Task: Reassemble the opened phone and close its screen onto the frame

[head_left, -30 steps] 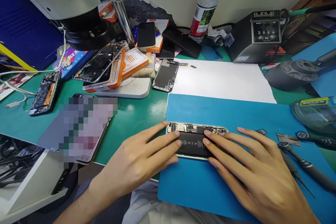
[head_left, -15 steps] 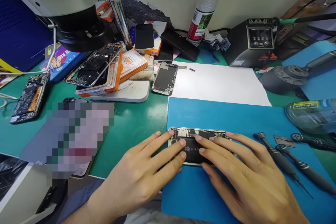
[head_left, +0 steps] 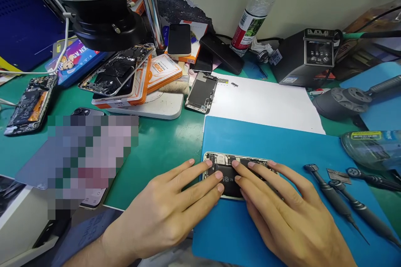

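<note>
An opened phone (head_left: pixel 230 180) with a black battery and exposed circuit parts lies sideways on the blue mat (head_left: pixel 238 229). My left hand (head_left: pixel 175 208) rests over its left end, fingers stretched out and spread, fingertips on the frame and battery. Across the right half lies my right hand (head_left: pixel 288 212), fingers extended, their tips on the battery and along the top edge. Both palms hide parts of the phone's lower and right sides. Right of my right hand lie dark screwdrivers (head_left: pixel 333 198) and a small grey metal piece (head_left: pixel 339 176).
A detached phone screen (head_left: pixel 202 91) lies beside a white sheet (head_left: pixel 266 100) behind the mat. Left are a microscope (head_left: pixel 106 21), stacked orange boxes (head_left: pixel 163 73) and an opened phone (head_left: pixel 31 104). A bottle (head_left: pixel 250 25), a black box-shaped device (head_left: pixel 305 58) and a clear container (head_left: pixel 369 146) stand around.
The camera view has shifted slightly. My right hand's fingers have drawn a little closer together and left on the phone, with the thumb now tucked beneath. My left hand stays nearly the same.
</note>
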Tool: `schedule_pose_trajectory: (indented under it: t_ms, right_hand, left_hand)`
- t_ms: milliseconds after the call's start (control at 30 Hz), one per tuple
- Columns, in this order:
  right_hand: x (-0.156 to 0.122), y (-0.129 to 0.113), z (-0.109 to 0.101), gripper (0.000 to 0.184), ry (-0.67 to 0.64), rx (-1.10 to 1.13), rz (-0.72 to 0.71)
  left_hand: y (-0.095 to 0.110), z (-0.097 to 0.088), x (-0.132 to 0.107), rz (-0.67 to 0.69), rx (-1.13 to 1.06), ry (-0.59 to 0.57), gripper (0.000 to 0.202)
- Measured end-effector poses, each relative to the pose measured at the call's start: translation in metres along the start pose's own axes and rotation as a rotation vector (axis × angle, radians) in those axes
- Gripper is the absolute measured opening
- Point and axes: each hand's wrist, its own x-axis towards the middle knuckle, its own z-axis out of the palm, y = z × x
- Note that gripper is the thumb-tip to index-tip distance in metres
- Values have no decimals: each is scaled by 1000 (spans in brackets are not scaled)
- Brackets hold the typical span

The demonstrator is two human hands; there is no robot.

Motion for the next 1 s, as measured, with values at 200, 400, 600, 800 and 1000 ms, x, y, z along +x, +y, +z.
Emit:
schedule_pose_trajectory:
  t_ms: [200, 400, 600, 800, 1000]
  right_hand:
    - [4, -1, -4, 30, -49, -86, -90]
    - [9, -2, -4, 33, -55, -83, -112]
    - [8, -2, 0, 33, -20, -23, -41]
    - [9, 1, -4, 35, -4, 12, -5]
    - [5, 5, -6, 33, 135, 88, 104]
  left_hand:
    - [0, 0, 1, 15, -8, 21, 42]
    - [1, -1, 1, -10, 10, 50, 41]
    - [1, -2, 1, -17, 3, 55, 39]
    - [1, 4, -3, -20, -20, 50, 30]
    - [2, 8, 1, -36, -33, 92, 23]
